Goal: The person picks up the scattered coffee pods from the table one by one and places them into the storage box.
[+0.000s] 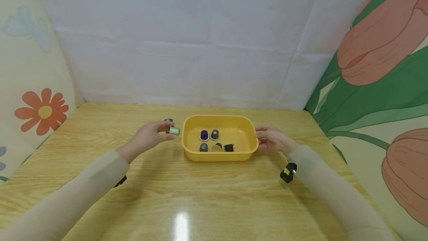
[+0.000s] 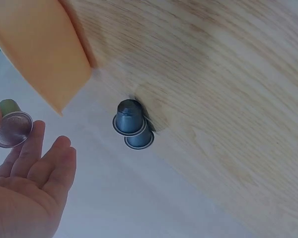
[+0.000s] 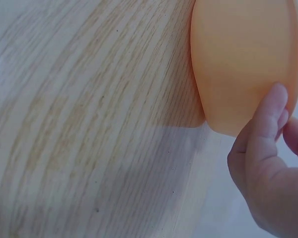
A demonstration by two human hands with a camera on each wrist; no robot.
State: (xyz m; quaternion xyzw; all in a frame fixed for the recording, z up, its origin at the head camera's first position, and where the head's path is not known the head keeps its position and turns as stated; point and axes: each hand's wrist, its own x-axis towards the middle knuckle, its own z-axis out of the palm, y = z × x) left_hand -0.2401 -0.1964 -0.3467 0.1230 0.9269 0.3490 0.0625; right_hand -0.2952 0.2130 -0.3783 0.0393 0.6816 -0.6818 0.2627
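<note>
My left hand [image 1: 152, 134] pinches a light green coffee capsule [image 1: 174, 131] between thumb and fingers, just left of the yellow basin [image 1: 217, 156]. In the left wrist view, the foil base of that green capsule [image 2: 15, 130] faces the camera. My right hand [image 1: 272, 138] touches the basin's right end with its fingers extended against the outer wall [image 3: 238, 64]. Inside the basin are a dark blue capsule [image 1: 204, 135], a grey capsule [image 1: 215, 134] and several others, partly hidden by the near wall. Nothing shows between the right fingers and palm.
Two blue-grey capsules [image 2: 130, 119] stand close together on the wooden table [image 1: 160, 196], left of the basin; in the head view the left hand partly covers them. A white cloth [image 1: 187, 47] hangs behind, with flower-printed panels [image 1: 378, 96] at both sides.
</note>
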